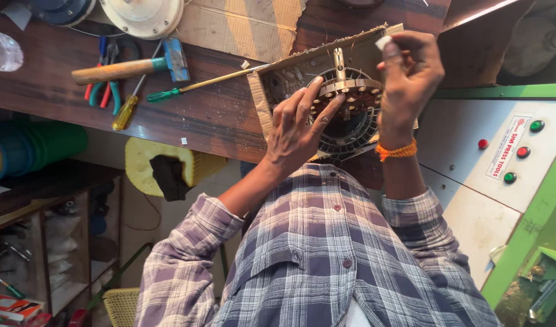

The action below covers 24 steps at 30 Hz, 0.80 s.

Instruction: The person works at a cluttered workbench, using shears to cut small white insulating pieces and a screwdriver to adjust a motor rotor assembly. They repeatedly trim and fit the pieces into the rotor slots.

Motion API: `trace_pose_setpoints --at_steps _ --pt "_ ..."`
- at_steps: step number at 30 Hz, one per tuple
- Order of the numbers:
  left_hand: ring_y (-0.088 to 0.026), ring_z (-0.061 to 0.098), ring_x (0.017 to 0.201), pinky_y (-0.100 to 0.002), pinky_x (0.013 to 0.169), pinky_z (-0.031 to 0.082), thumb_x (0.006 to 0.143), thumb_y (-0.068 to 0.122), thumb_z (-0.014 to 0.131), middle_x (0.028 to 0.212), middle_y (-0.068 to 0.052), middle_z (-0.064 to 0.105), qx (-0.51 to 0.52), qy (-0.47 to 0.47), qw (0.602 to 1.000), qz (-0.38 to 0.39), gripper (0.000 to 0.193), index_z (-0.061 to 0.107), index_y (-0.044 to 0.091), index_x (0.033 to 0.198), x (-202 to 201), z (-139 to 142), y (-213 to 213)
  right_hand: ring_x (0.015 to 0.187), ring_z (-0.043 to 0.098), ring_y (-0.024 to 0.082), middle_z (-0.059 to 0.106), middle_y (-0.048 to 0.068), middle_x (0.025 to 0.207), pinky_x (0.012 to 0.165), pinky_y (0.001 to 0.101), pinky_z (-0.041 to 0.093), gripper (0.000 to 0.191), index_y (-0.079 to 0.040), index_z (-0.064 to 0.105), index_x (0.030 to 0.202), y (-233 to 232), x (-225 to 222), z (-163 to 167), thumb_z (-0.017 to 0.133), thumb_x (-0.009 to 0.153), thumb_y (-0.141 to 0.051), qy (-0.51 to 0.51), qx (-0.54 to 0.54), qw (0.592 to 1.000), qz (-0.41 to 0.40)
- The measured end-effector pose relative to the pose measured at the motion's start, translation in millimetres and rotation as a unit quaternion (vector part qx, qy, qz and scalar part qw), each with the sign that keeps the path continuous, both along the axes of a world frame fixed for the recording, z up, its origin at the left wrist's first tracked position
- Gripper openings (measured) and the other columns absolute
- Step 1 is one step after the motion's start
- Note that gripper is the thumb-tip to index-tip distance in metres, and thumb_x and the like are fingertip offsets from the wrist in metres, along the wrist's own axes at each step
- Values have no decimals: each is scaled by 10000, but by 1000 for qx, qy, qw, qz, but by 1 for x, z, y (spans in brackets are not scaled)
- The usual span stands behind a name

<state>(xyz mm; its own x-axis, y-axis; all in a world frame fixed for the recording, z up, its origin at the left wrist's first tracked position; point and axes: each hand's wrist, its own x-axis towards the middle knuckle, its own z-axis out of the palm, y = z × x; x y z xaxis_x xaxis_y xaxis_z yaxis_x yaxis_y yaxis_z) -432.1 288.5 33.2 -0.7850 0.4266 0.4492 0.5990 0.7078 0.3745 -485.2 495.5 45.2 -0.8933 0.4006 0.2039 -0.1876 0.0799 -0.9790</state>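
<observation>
A: Where is the work?

B: On the bench (217,121), on a cardboard sheet (272,75). A round stator (350,112) with wound coils lies on it, near the bench edge, close to the body.

A: The hands?

B: The left hand (293,127) lies spread, fingertips pressing the coil ring. The right hand (411,69) is above the ring, pinching a small white piece (384,42) between thumb and finger.

A: What would doing it well take?

B: I'd say a firm left hand so the stator can't turn, and a light pinch kept clear of the fine wire.

A: Any containers?

B: The shelf (54,254) under the bench holds blurred odds and ends. A clear bottle (2,51) lies at the far left; I can't tell what is in it. A hammer (129,68) lies loose on the bench.
</observation>
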Motion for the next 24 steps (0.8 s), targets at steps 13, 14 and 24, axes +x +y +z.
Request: trace_pose_setpoints --at_steps 13,14,24 --pt "-334 389 1455 -448 1175 347 752 -59 653 1661 -163 313 96 -180 976 71 527 660 170 1227 5 32 35 772 587 32 695 6 990 672 201 485 67 -4 686 1093 -14 -13 11 728 1042 12 -79 49 991 94" --pt "-344 387 1438 -459 1146 341 734 -38 680 1637 -155 318 98 -172 979 52 449 675 217 1103 2 34 33 805 599 32 701 9 1002 708 202 497 66 -1 681 1100 -14 -13 11 727 1055 14 -72 43 991 108" --pt "-243 570 1356 -389 1157 459 946 74 669 1449 -97 633 278 -331 901 -43 403 631 138 1342 -46 44 -13 759 577 35 666 29 1014 660 192 469 85 -12 624 1119 -16 -13 12 697 1076 -12 -91 -22 992 88"
